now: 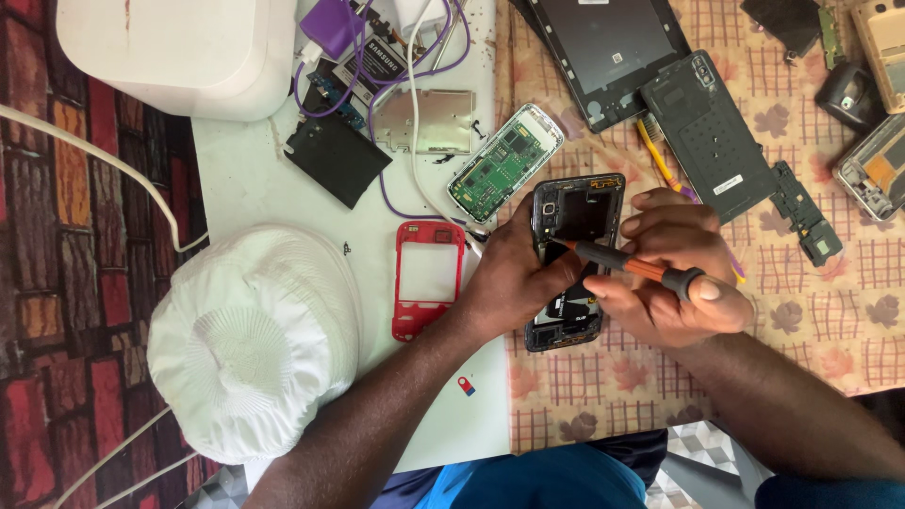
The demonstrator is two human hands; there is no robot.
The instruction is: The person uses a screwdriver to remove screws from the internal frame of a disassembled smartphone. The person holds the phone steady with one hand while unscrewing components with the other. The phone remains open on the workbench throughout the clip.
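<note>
We held the opened phone flat and worked a screwdriver into its upper frame.

Our right hand's fingers (660,226) were closed around the slim orange-and-black screwdriver (627,264), its tip touching the opened black smartphone chassis (575,212) near the upper left; our left hand (514,278) clamped the chassis's left edge against the checked leaf-print cloth (603,377) on the table. We judged it best to keep the driver steady and press lightly. A red plastic phone frame (427,278) lay just beside it.
</note>
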